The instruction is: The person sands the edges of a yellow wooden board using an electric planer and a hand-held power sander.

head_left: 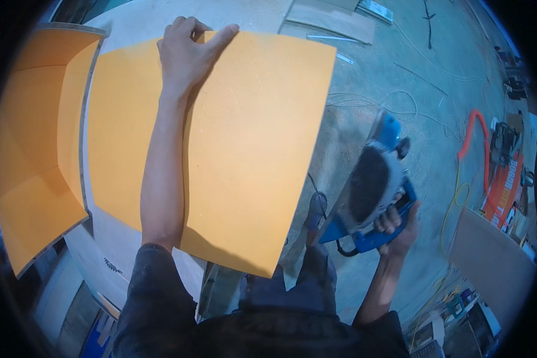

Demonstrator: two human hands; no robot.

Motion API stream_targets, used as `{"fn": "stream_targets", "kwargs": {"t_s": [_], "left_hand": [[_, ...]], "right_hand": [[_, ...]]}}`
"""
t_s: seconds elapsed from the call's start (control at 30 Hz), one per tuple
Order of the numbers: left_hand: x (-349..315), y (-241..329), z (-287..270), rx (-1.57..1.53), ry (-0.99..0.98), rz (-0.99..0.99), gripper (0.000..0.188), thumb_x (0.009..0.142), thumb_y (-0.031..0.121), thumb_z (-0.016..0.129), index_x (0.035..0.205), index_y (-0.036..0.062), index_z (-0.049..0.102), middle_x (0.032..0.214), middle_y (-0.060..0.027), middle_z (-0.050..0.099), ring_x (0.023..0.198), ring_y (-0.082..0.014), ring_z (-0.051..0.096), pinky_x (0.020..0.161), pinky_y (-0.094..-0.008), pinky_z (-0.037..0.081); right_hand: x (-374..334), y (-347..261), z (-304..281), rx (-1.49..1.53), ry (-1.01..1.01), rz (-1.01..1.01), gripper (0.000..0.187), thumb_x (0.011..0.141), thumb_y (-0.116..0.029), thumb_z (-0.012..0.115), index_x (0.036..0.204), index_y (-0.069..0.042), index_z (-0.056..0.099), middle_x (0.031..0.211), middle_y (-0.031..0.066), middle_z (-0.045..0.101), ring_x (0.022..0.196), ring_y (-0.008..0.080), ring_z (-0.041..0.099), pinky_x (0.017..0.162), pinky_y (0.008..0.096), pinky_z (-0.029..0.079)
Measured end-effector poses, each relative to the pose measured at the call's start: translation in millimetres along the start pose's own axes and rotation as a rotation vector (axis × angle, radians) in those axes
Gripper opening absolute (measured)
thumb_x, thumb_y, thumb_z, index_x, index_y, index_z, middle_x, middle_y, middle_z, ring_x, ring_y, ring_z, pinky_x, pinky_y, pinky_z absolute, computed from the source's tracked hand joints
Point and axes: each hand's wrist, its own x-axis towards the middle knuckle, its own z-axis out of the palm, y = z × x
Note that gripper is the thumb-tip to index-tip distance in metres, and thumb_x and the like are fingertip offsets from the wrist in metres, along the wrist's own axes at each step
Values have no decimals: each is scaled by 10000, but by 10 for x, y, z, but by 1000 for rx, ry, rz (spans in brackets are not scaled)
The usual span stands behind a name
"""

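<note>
A yellow-orange panel is in front of me, over the left side of the view. My left hand grips its far edge, fingers curled and thumb laid along the top; my forearm crosses its left part. Away from the panel, to its right, my right hand is wrapped round the rear handle of a blue electric planer. The planer is tilted, its dark side cover facing up and its front knob pointing right. Motion blurs it a little.
Another yellow panel lies on a pale work surface. An angled yellow piece stands at far left. Cords trail over the floor, with boards at the back. A red coiled hose and a grey board are at right.
</note>
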Motion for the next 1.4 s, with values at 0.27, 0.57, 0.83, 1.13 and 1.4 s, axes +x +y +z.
{"fn": "stream_targets", "kwargs": {"t_s": [0.27,0.57,0.83,1.13,1.4], "left_hand": [[194,-113,91,-54,4,-27,478,855,460,790,860,-11,708,903,-73,626,840,-219,581,812,-363,478],[-89,815,206,2,-180,554,688,857,421,812,1376,29,589,1364,-152,588,1323,-269,528,1112,-373,421],[249,1136,597,-40,-432,175,500,786,409,801,1019,-21,697,1026,-184,681,945,-269,634,819,-391,506],[286,1200,593,82,-257,282,397,831,370,748,898,-19,711,756,-107,675,721,-167,609,685,-351,483],[243,1097,597,-40,-196,180,438,955,423,673,1007,-8,733,875,-127,721,822,-194,663,763,-356,512]], "right_hand": [[-774,592,-1209,-1026,569,49,278,974,-284,700,990,-7,687,789,23,605,684,105,539,645,297,430],[-1167,588,-2198,-1365,520,21,394,905,-236,762,1145,52,639,931,156,669,847,254,632,815,412,505],[-1277,545,-2772,-1605,469,107,586,917,-245,751,1354,85,542,1114,262,669,979,351,658,890,453,505],[-1068,509,-2605,-1470,482,91,547,961,-331,716,1229,130,598,1025,258,685,958,382,666,862,467,504],[-922,301,-1962,-959,433,89,353,1001,-306,650,981,46,666,684,51,580,569,151,548,557,322,439]]}}
